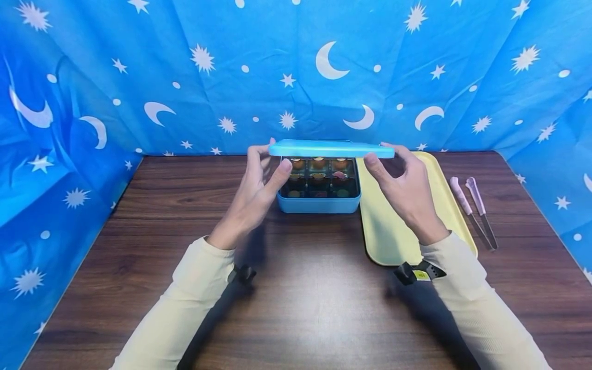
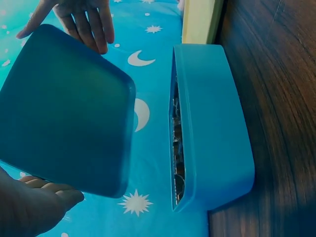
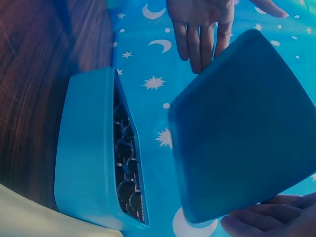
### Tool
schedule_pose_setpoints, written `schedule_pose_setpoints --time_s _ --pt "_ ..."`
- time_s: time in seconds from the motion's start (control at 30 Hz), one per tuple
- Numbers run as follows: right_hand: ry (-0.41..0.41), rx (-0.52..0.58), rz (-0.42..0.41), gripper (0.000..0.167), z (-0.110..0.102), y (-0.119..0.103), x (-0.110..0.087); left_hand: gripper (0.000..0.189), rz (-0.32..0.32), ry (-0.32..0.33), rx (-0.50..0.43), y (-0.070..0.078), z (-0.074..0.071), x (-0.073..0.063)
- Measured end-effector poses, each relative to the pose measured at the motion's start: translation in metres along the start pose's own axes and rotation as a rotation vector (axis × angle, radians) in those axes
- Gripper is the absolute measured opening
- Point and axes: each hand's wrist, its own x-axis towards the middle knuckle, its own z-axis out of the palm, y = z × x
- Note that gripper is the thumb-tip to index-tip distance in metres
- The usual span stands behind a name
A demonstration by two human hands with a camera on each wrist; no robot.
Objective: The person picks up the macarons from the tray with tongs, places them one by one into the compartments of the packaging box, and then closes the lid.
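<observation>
A light blue lid (image 1: 319,149) is held level above a matching blue box (image 1: 319,205), with a visible gap between them. My left hand (image 1: 252,198) grips the lid's left end, while my right hand (image 1: 407,192) holds its right end. Thumbs are toward me and fingers reach behind the edge. Inside the box, a dark compartmented insert holds several small round pieces (image 1: 318,163), mostly brownish; their kind is unclear. In the left wrist view the lid's broad face (image 2: 69,113) hangs apart from the box wall (image 2: 217,123).
A pale yellow tray (image 1: 388,236) lies right of the box, partly beneath my right hand. Farther right rest tongs (image 1: 476,205) with pinkish handles. Blue cloth (image 1: 277,67) printed with moons and stars stands behind and beside the wooden table (image 1: 305,298).
</observation>
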Motion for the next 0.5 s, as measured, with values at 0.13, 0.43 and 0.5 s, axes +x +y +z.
schedule_pose_setpoints --time_s 0.13,0.43,0.5 --pt "-0.008 -0.026 0.048 0.069 0.001 0.003 0.003 0.082 -0.005 0.006 0.0 -0.005 -0.001 0.004" --pt "-0.161 0.118 0.084 0.073 -0.001 0.02 0.011 0.073 -0.059 -0.002 0.081 -0.017 -0.006 0.008" --pt "-0.2 0.148 0.07 0.074 -0.002 0.026 0.014 0.075 -0.069 -0.011 0.114 -0.02 -0.007 0.009"
